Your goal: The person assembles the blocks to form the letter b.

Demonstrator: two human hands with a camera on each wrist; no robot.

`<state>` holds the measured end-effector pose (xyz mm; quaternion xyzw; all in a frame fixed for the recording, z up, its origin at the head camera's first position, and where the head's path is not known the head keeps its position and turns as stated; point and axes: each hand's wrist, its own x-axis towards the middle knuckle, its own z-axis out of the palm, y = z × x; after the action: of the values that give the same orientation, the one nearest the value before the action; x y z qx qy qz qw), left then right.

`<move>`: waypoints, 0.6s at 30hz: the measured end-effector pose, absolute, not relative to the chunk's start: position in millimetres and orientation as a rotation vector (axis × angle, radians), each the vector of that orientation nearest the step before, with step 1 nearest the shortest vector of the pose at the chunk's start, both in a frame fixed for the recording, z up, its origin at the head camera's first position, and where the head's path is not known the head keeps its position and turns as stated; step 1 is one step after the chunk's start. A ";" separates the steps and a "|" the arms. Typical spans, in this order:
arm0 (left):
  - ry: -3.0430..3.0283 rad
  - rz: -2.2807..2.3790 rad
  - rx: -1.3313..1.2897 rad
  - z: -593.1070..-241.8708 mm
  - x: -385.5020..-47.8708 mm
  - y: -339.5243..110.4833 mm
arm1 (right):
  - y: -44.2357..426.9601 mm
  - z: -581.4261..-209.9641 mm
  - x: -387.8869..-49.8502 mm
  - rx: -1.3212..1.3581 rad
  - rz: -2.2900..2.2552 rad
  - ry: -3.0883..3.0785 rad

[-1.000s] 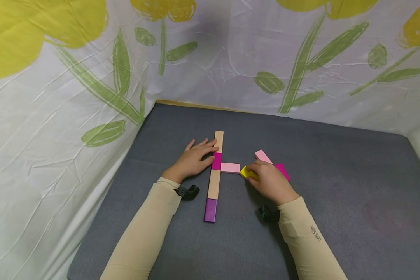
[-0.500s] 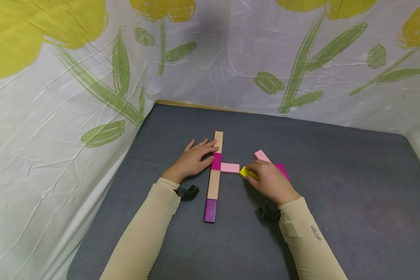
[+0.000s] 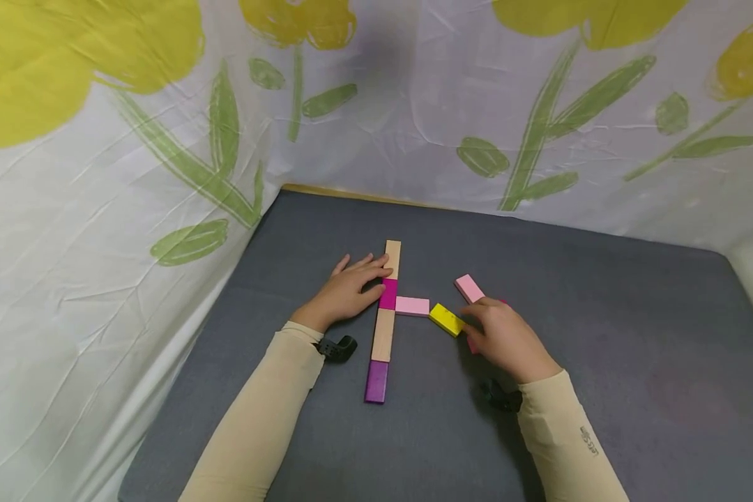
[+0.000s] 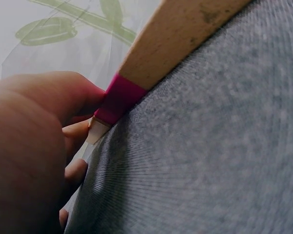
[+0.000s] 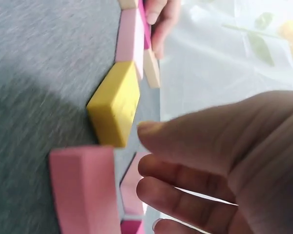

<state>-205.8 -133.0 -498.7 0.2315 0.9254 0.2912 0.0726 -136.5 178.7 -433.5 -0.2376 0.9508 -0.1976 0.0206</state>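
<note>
Here the work looks like laying blocks edge to edge: the yellow block [image 3: 446, 320] sits askew on the grey table [image 3: 602, 390], at the end of the pale pink block [image 3: 412, 306]. The right hand [image 3: 508, 338] hangs beside it, thumb and fingers parted, holding nothing; the left hand [image 3: 345, 296], fingers spread, touches the row of 4 blocks [image 3: 383, 335]. Next calls, I'd say, for a light pinch on the rose block [image 5: 83, 190], yellow undisturbed.

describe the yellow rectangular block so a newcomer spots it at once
On the dark grey cloth-covered table, find the straight row of purple, magenta and wood-coloured blocks. A pale pink rectangular block juts out from it. Set at a slant by its outer end is the only yellow block.
</note>
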 end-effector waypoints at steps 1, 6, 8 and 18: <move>2.781 0.877 0.697 -499.1 -205.8 -132.7 | 181.5 -434.0 -134.0 -0.735 -0.614 2.947; 2.790 0.873 0.703 -498.8 -206.7 -132.5 | 193.3 -435.1 -124.1 -0.748 -0.560 2.957; 2.788 0.868 0.698 -498.5 -206.9 -132.6 | 195.8 -435.4 -121.3 -0.745 -0.534 2.958; 2.782 0.861 0.685 -496.8 -204.9 -131.5 | 200.5 -435.5 -112.8 -0.741 -0.550 2.923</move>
<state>-204.9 -131.5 -496.8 0.2284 0.9274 0.2868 0.0748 -112.8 200.5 -435.5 -0.2415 0.9530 -0.1792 0.0382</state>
